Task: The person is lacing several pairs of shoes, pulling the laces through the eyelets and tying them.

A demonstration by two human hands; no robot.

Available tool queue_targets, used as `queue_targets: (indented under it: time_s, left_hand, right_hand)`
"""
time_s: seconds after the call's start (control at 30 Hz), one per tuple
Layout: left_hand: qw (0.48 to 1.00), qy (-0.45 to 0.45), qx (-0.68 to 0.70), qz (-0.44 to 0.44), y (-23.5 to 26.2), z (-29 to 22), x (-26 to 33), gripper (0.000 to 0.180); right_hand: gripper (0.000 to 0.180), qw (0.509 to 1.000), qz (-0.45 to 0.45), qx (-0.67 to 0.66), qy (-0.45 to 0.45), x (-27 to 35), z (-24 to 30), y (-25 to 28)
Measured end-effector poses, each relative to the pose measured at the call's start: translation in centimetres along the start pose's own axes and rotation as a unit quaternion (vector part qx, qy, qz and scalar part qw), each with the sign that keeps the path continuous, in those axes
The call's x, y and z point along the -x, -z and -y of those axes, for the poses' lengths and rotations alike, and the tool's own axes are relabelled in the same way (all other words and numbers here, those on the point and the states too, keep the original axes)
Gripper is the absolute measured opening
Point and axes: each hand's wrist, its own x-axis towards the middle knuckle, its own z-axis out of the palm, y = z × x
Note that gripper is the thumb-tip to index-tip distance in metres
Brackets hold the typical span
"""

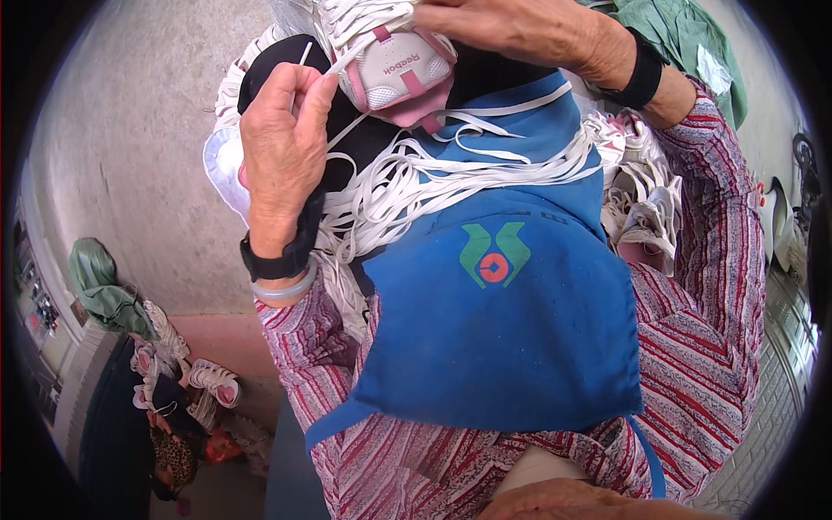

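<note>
A white and pink sneaker (404, 68) rests at the top of my lap, its tongue flap toward me and its white laces partly threaded. Between the thumb and forefinger of my left hand (284, 130), a white shoelace (347, 59) is pinched, with a short end sticking up above the fingers. My right hand (520, 33) bends over the sneaker's upper right side and grips it; some of its fingertips are cut off by the picture's edge. A loose bundle of white shoelaces (451, 178) lies across my blue apron (511, 347), just below the sneaker.
More laced sneakers (646, 212) are piled beside my right arm, with green cloth (685, 43) above them. At lower left, another person (178, 451) is near several sneakers (212, 381) and a green sack (104, 286). Grey concrete floor (165, 165) stretches to my left.
</note>
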Motion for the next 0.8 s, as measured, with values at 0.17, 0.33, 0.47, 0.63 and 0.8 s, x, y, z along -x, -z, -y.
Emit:
queue_targets:
  time_s: [0.17,0.33,0.47,0.63,0.8]
  left_hand:
    - [0.995,0.088,0.01,0.037,1.2,1.2,-0.1,0.021]
    - [0.984,0.018,-0.006,-0.176,1.8,-0.3,1.5,0.017]
    - [0.969,0.006,0.171,-0.177,0.7,-1.7,4.4,0.017]
    - [0.994,0.073,0.065,-0.056,-1.5,-0.9,4.3,0.015]
    - [0.992,0.031,-0.083,-0.085,-1.4,-0.7,2.4,0.013]
  right_hand:
    - [0.008,0.993,-0.028,-0.062,-0.093,2.8,0.4,-0.8]
    - [0.015,0.974,-0.098,-0.066,-0.194,3.7,1.3,0.5]
    - [0.031,0.919,-0.21,-0.228,-0.243,3.9,3.0,2.4]
    - [0.021,0.944,-0.011,-0.194,-0.265,5.2,4.4,1.2]
    - [0.018,0.953,0.01,-0.116,-0.279,7.3,3.8,0.5]
